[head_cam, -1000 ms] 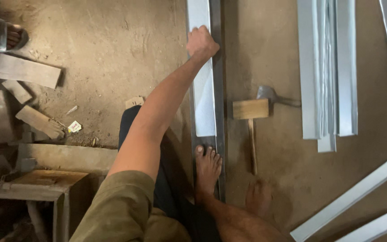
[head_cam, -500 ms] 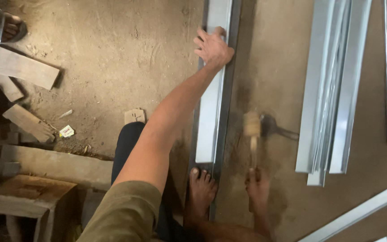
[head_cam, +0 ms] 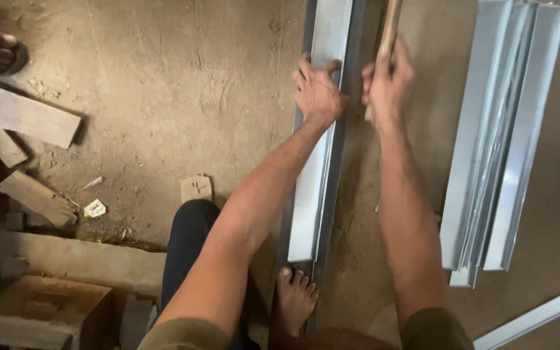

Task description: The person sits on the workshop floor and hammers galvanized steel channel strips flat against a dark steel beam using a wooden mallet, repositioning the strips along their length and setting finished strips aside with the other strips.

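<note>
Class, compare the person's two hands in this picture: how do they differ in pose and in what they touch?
The left hand lies spread and flat on the metal strip; the right hand is closed in a fist around a wooden handle, beside that strip. Both are bare and reach forward.

Silver-grey metal channel [head_cam: 319,162], tan wooden handle [head_cam: 390,26]

So the mallet's off the dirt floor [head_cam: 183,110] now: the right hand [head_cam: 389,84] has come up from down by the foot and is wrapped round the wooden handle [head_cam: 390,26], right beside the left hand [head_cam: 319,91]. The head of it is out of the top of the shot. The left hand has slid onto the near part of the metal strip [head_cam: 315,188].
</note>
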